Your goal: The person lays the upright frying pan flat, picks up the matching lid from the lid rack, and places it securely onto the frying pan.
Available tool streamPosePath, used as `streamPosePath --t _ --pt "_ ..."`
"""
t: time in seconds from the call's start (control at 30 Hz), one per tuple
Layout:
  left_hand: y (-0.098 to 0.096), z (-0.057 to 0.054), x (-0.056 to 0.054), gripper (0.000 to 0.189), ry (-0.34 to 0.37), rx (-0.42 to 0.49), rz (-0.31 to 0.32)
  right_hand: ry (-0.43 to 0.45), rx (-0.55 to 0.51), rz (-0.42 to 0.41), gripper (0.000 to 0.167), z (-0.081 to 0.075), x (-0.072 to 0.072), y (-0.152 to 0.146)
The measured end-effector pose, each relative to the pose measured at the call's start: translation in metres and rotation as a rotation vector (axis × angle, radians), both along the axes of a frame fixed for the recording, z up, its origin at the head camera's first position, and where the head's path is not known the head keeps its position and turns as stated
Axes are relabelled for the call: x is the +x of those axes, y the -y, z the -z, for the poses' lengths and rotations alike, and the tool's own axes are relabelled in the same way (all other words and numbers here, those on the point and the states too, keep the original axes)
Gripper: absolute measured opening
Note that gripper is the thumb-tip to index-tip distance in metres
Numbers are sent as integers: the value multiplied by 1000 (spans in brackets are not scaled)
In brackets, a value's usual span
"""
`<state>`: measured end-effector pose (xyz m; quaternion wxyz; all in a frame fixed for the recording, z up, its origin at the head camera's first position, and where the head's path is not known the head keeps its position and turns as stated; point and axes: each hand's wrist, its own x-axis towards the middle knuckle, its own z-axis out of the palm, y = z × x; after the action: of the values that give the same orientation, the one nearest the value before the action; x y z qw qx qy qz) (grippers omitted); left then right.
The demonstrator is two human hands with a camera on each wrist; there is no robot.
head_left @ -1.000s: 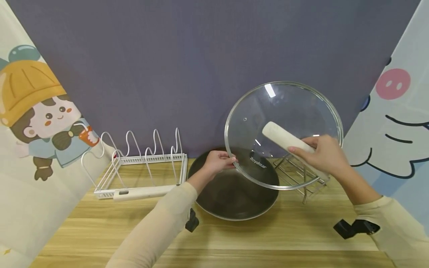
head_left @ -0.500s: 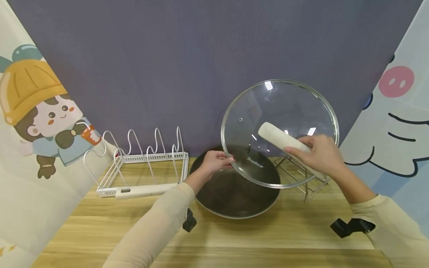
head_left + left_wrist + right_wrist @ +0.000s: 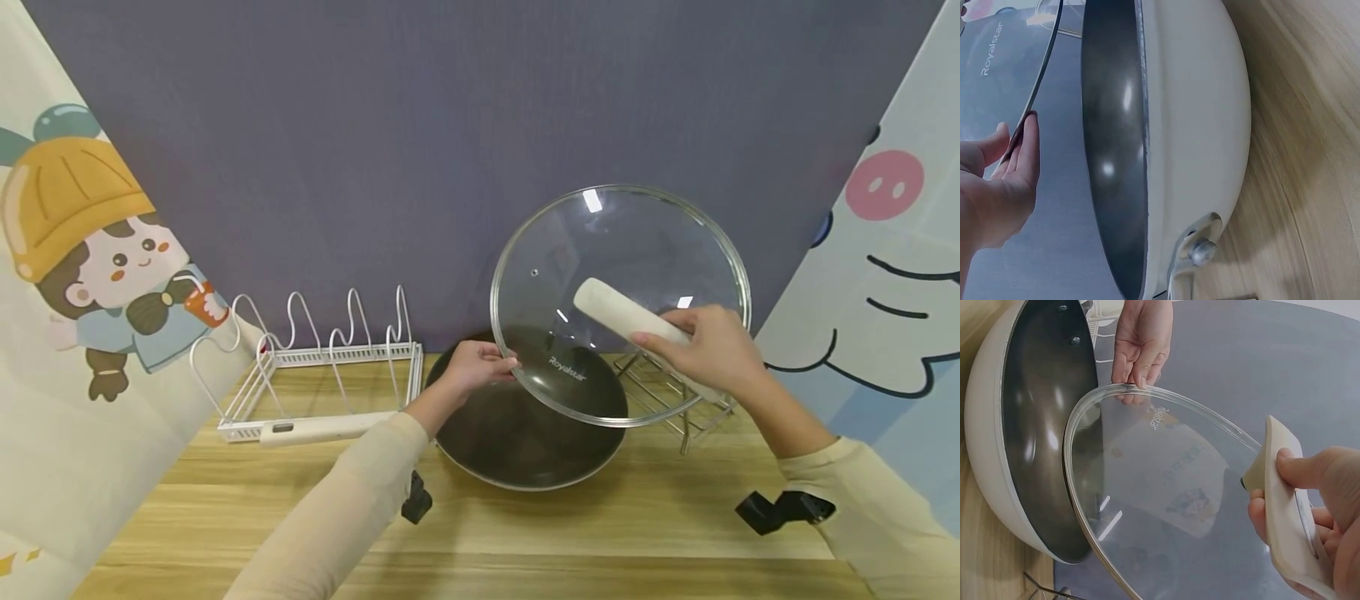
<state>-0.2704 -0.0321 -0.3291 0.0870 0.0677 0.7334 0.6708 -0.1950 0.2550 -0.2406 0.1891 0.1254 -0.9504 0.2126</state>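
A round glass lid (image 3: 622, 250) with a metal rim and "Royalstar" lettering is held tilted above a dark-lined wok (image 3: 525, 442). My right hand (image 3: 712, 350) grips the lid's long cream handle (image 3: 630, 308); thumb and fingers wrap it in the right wrist view. At the lid's near left edge, my left hand (image 3: 476, 367) pinches the rim between thumb and fingers, as the left wrist view also shows. The wok's cream outer wall (image 3: 1200, 125) rests on the wooden table, and its cream handle (image 3: 322, 428) points left.
Left of the wok stands a white wire rack (image 3: 416, 375) with several upright loops, the wok handle crossing its front. A metal wire rack (image 3: 686, 417) is partly behind the lid on the right. A grey wall panel (image 3: 337, 150) rises behind the wooden table (image 3: 600, 533).
The lid and both hands have shifted slightly left in the head view, partly because the view itself moved. The grip of both hands on the lid is unchanged; the wok stays in place.
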Motion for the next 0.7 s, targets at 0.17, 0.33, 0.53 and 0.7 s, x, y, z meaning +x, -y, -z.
streamPosePath --t 0.17,0.33,0.53,0.7 --pt "3 2 1 25 3 -14 5 25 -6 -10 47 3 0 1" --pt "5 3 1 28 -9 -17 4 22 -3 -4 47 3 -1 3" --pt "8 3 3 28 -15 -11 1 2 -1 -8 45 4 -2 5" --pt "11 4 2 26 -15 -23 -3 -21 -1 -21 45 5 -4 5"
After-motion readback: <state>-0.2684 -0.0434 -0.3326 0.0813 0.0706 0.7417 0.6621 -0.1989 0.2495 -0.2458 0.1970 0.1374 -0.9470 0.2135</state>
